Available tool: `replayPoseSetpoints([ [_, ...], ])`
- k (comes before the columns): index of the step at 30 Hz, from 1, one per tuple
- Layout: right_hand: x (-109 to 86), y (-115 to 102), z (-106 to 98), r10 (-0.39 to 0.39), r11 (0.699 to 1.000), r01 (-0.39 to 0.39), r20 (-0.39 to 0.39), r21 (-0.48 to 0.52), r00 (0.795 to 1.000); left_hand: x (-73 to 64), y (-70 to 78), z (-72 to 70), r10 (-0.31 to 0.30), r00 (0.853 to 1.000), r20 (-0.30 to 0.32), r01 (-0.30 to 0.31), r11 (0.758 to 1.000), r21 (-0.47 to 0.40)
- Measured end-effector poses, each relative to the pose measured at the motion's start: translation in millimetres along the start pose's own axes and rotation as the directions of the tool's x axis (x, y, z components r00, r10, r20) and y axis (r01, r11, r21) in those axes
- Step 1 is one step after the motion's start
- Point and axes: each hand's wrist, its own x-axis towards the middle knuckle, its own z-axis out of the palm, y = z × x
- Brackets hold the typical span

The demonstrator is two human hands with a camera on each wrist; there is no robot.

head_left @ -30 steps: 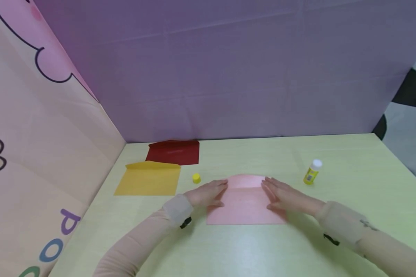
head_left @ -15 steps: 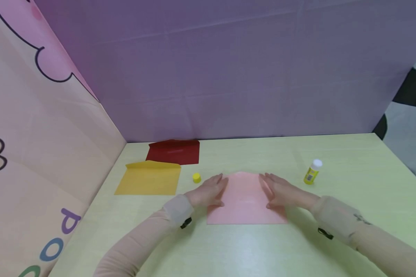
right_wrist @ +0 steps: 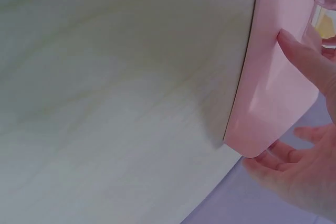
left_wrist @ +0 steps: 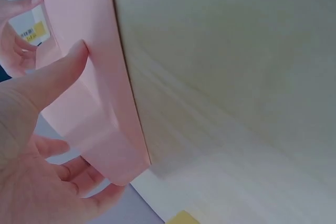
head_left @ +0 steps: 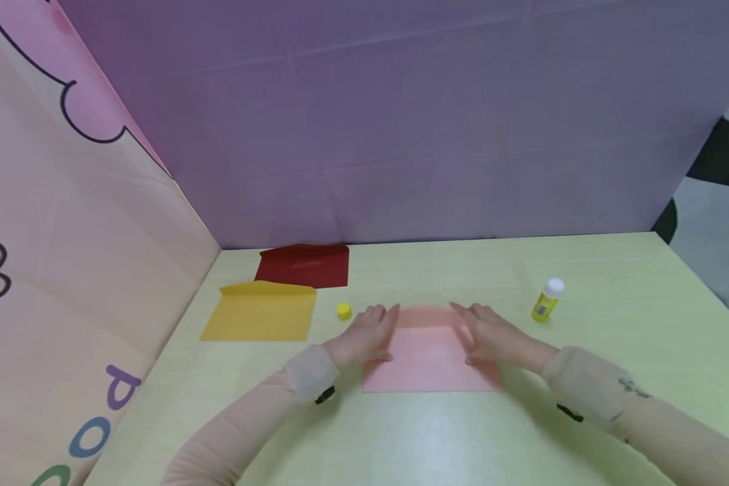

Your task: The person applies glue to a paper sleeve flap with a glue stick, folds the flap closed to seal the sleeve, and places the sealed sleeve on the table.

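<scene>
A pink envelope (head_left: pixel 431 361) lies in front of me, its long bottom edge toward me and its flap (head_left: pixel 426 316) at the far side, with a crease below it. My left hand (head_left: pixel 366 335) grips its left side, thumb (left_wrist: pixel 73 64) on the front face and the other fingers curled at the side edge. On the right side my right hand (head_left: pixel 496 337) mirrors this, with its thumb (right_wrist: pixel 299 51) on the pink paper and its fingers at the edge. The envelope's side looks slightly bowed between thumb and fingers in both wrist views.
A yellow envelope (head_left: pixel 261 317) lies to the left, with a dark red envelope (head_left: pixel 306 266) behind it. Nearby is a small yellow cap (head_left: pixel 344 311). A glue bottle (head_left: pixel 548 300) with a white top stands at the right. A purple cloth (head_left: pixel 364 135) hangs behind the table.
The flap of the pink envelope rises, then tilts and looks darker. My right hand's fingers have shifted slightly left and away from me; the left fingers have lifted a little. The other items stay put.
</scene>
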Motion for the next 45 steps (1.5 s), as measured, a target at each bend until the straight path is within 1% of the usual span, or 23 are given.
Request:
replayPoseSetpoints([
  [6,-0.9,-1,2,-0.053,0.998,0.052,-0.019,-0.022,0.998,-0.1,4.7,0.0,0.009,1.0,0.003,-0.009,1.0,0.024],
  [10,-1.3,0,3,-0.064,0.998,0.064,-0.01,0.009,0.998,-1.6,6.9,-1.1,0.044,0.999,-0.007,-0.044,0.998,0.039],
  [16,-3.6,2,3,-0.095,0.994,0.095,-0.004,0.044,0.995,-3.0,6.5,-1.1,0.069,0.997,-0.016,-0.069,0.997,0.025],
  [24,-4.8,4,4,-0.136,0.989,0.137,-0.024,0.059,0.99,-3.1,5.4,0.5,0.09,0.996,0.008,-0.09,0.996,0.014],
  [27,-5.8,3,3,-0.143,0.987,0.144,-0.022,0.068,0.989,-3.3,5.4,1.4,0.102,0.995,0.013,-0.102,0.994,0.033],
  [33,-7.2,1,0,-0.145,0.987,0.144,0.009,0.064,0.989,-4.6,6.7,1.2,0.119,0.993,0.024,-0.121,0.989,0.088],
  [37,-7.5,-1,0,-0.171,0.985,0.171,0.007,0.019,0.985,-7.9,7.0,1.0,0.129,0.991,0.042,-0.133,0.984,0.121],
  [39,-7.5,-3,0,-0.184,0.983,0.184,0.011,-0.014,0.983,-10.3,7.1,1.5,0.123,0.99,0.065,-0.131,0.982,0.138],
  [41,-7.4,-5,-1,-0.184,0.981,0.185,0.027,-0.049,0.982,-13.4,7.3,2.1,0.107,0.989,0.098,-0.121,0.982,0.145],
  [45,-6.4,-12,-3,-0.159,0.982,0.165,0.065,-0.096,0.985,-18.2,7.7,4.4,0.063,0.985,0.162,-0.083,0.989,0.121],
])
